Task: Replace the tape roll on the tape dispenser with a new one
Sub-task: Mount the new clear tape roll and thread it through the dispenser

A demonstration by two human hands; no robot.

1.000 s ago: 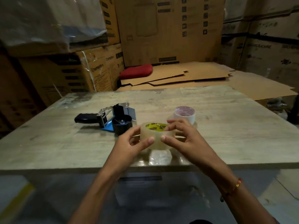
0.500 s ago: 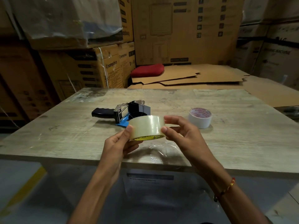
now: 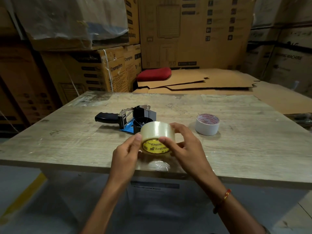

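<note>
the tape dispenser (image 3: 130,118) lies on its side on the wooden table (image 3: 67,141), spool bare. in front of it, above the table's near edge, left hand (image 3: 125,153) and right hand (image 3: 187,147) pinch the clear tape roll (image 3: 156,135). a white tape roll (image 3: 207,124) stands further right.

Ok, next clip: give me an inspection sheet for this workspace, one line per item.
Surface: worn wooden table, stained at its far left corner.
Job's things: clear tape roll with yellow core, held above the near edge; tape dispenser lying on the table, its spool bare.
Clutter: white tape roll standing apart to the right; crumpled clear wrap under the hands.
Hands: left hand and right hand both grip the clear roll.
Cables: nothing seen.
Surroundings: stacked cartons, flattened cardboard, red cushion.
</note>
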